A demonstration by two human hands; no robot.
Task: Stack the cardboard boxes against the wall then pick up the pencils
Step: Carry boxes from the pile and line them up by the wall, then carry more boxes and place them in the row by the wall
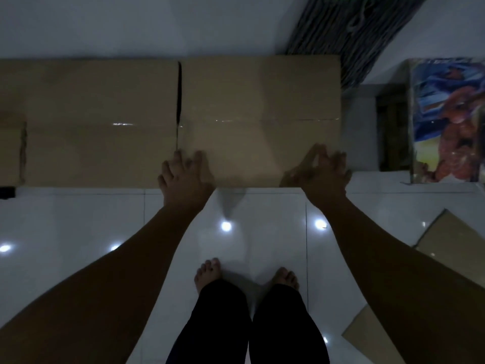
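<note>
Though the light is dim, the head view shows two plain brown cardboard boxes side by side on the floor, their far edges against a smooth white wall. The left box and the right box are rectangular, with matt tops. A glossy strip of clear tape runs along each closed flap seam and catches small glints. A narrow dark gap parts them at the far end and closes to a touch nearer the person. A sliver of a third cardboard piece shows at the left border.

The left hand lies on the right box's near left corner, fingers spread and only slightly bent, resting on the top rather than gripping. The right hand is at the near right corner, blurred, with bent fingers. Whether it has hold of the box cannot be told.

The floor is of large glossy white tiles that mirror round lamps. Bare feet and black trousers stand just before the boxes. Flat cardboard sheets lie to the right. Beyond them stands a carton with a shiny blue, red and yellow print, its lettering too blurred to read. A dark striped fabric leans against the wall.
</note>
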